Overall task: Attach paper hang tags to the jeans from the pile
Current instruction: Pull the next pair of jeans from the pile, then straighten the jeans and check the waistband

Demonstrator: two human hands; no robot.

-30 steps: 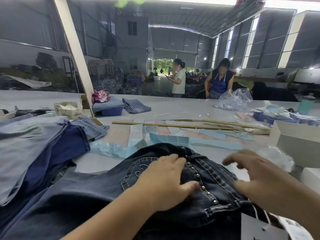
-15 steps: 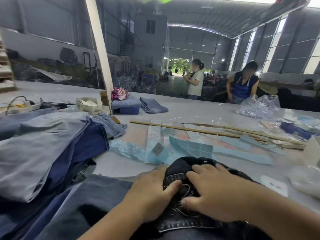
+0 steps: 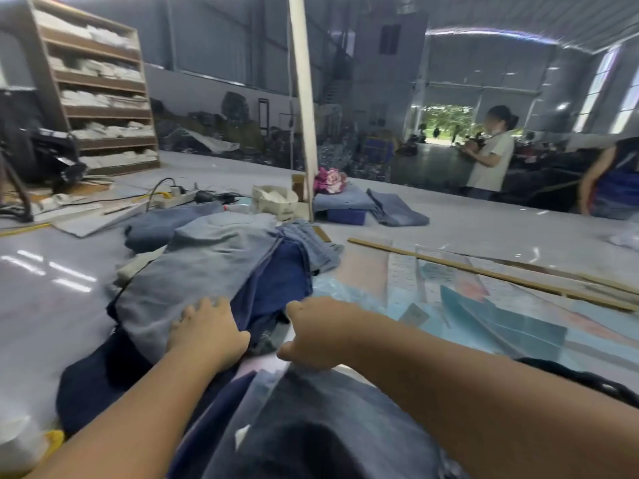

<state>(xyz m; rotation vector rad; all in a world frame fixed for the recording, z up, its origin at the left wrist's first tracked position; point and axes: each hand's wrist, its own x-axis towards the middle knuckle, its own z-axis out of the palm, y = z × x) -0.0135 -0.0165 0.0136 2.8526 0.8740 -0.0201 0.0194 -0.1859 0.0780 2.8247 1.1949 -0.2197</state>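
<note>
A pile of jeans (image 3: 221, 267) lies on the table to my left, with a pale blue pair on top and navy pairs under it. My left hand (image 3: 207, 335) rests on the near edge of the pale pair, fingers spread over the cloth. My right hand (image 3: 320, 333) is just to the right of it, fingers curled, thumb pinching the top edge of the dark jeans (image 3: 328, 426) that lie across the foreground. Paper hang tags (image 3: 411, 271) and blue sheets (image 3: 511, 326) lie spread on the table to the right. The image is blurred by motion.
A long wooden stick (image 3: 484, 274) lies across the table beyond the tags. A slanted white post (image 3: 304, 108) rises behind the pile, with a small box (image 3: 275, 200), folded jeans (image 3: 394, 210) and a power strip (image 3: 173, 198) near it. Shelves (image 3: 100, 91) stand far left. Two people stand far right.
The view has swung left towards the pile. Both hands have left the studded waistband of the dark jeans; the left now rests on the pale jeans and the right holds the dark pair's edge.
</note>
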